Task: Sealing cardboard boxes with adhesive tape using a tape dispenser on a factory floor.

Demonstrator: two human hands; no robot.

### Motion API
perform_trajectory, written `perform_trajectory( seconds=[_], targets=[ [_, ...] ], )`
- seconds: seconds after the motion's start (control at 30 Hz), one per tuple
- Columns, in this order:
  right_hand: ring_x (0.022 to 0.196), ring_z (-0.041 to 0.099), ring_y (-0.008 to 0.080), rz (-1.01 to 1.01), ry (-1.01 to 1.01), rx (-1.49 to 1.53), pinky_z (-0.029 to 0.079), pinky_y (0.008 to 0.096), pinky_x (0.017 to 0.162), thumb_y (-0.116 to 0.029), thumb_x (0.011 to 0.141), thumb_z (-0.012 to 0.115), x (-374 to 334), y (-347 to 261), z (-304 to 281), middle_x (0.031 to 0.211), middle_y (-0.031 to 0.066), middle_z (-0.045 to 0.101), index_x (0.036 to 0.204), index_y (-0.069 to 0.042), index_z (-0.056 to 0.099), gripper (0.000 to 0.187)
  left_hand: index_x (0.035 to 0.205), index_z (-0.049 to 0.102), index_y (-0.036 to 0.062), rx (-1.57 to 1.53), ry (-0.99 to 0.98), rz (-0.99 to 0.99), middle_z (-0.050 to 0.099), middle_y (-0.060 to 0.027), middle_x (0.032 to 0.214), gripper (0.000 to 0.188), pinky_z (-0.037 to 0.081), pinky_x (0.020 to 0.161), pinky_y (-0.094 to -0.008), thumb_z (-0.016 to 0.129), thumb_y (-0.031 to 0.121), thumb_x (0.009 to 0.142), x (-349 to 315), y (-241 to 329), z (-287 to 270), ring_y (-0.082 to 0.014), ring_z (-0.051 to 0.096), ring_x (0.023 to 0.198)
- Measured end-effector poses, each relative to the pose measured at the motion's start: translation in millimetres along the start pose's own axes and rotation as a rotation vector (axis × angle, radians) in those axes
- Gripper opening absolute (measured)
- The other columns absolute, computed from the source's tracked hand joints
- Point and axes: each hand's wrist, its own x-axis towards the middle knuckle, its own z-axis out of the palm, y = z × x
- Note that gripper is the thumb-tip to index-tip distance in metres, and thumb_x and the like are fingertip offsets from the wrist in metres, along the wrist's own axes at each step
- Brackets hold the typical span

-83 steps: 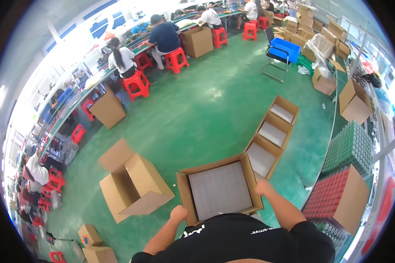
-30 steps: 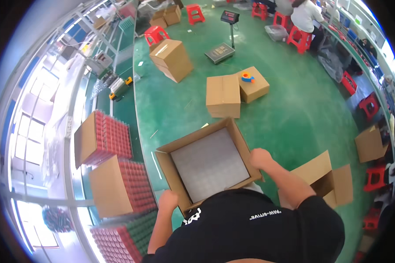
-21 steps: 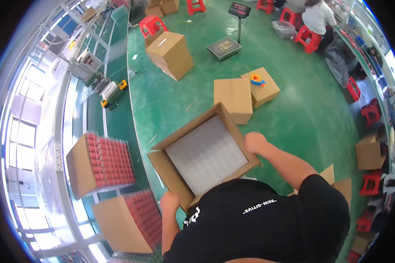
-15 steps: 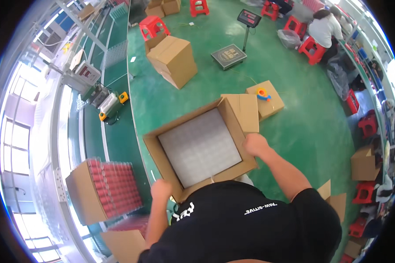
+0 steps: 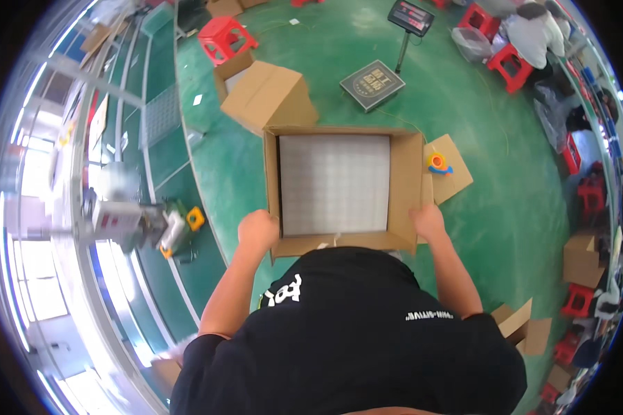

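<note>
An open cardboard box is in front of my body, its top facing up. Inside it lies a flat greyish-white sheet with a faint grid pattern. My left hand is closed on the box's left side near the close corner. On the opposite side, my right hand grips the right wall in the same way. The fingers of both hands are partly hidden behind the cardboard.
A closed carton stands just beyond the box. Behind it is a platform scale. An orange and blue tape dispenser rests on a carton at the right. Along the left runs a green conveyor carrying a sealing machine.
The box has turned clockwise and shifted right and away from the conveyor, with both hands still on it. The carton of pink rolls at left has left the view.
</note>
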Motion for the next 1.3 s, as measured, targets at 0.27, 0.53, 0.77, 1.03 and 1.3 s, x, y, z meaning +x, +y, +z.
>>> perform_trajectory(
  seconds=[0.27,0.53,0.77,1.03,1.3],
  targets=[
    [0.076,0.059,0.0439,0.069,0.068,0.016,0.047,0.0488,0.068,-0.029,0.077,0.053,200.6,-52.8,-46.3,0.076,0.0292,0.058,0.071,0.007,0.060,0.037,0.077,0.065,-0.0016,0.099,-0.130,0.120,0.063,-0.0254,0.086,0.035,0.049,0.076,-0.0472,0.048,0.029,0.080,212.1,70.8,-56.0,-0.0405,0.061,0.083],
    [0.090,0.059,0.0417,0.495,0.050,0.154,0.047,0.0479,0.079,-0.030,0.077,0.053,274.5,-33.7,-60.8,0.088,0.0259,0.062,0.081,0.004,0.062,0.036,0.076,0.068,0.0015,0.170,-0.193,0.370,0.064,-0.0229,0.085,0.033,0.050,0.077,-0.0462,0.048,0.027,0.081,387.5,178.9,-88.6,-0.0381,0.063,0.083],
    [0.084,0.060,0.0421,0.539,0.093,0.052,0.049,0.0473,0.074,-0.034,0.078,0.054,406.7,-29.7,-81.6,0.084,0.0266,0.062,0.074,0.004,0.063,0.039,0.077,0.068,0.0021,0.166,-0.256,0.521,0.064,-0.0240,0.088,0.028,0.050,0.077,-0.0462,0.049,0.022,0.078,575.6,290.3,-85.1,-0.0390,0.063,0.085],
    [0.087,0.060,0.0413,0.597,0.098,0.147,0.049,0.0480,0.075,-0.032,0.080,0.054,603.6,-24.4,-53.2,0.088,0.0264,0.062,0.078,0.002,0.065,0.035,0.087,0.067,0.0015,0.272,-0.235,0.523,0.064,-0.0235,0.095,0.030,0.050,0.080,-0.0460,0.050,0.024,0.080,793.9,385.7,-22.8,-0.0377,0.062,0.090],
    [0.088,0.061,0.0378,0.629,0.011,0.148,0.049,0.0444,0.079,-0.032,0.083,0.048,758.5,23.8,67.7,0.093,0.0211,0.064,0.084,-0.001,0.065,0.035,0.092,0.066,0.0010,0.404,-0.263,0.416,0.062,-0.0219,0.103,0.037,0.048,0.084,-0.0449,0.049,0.034,0.085,958.5,404.0,132.1,-0.0384,0.059,0.096]
  ],
)
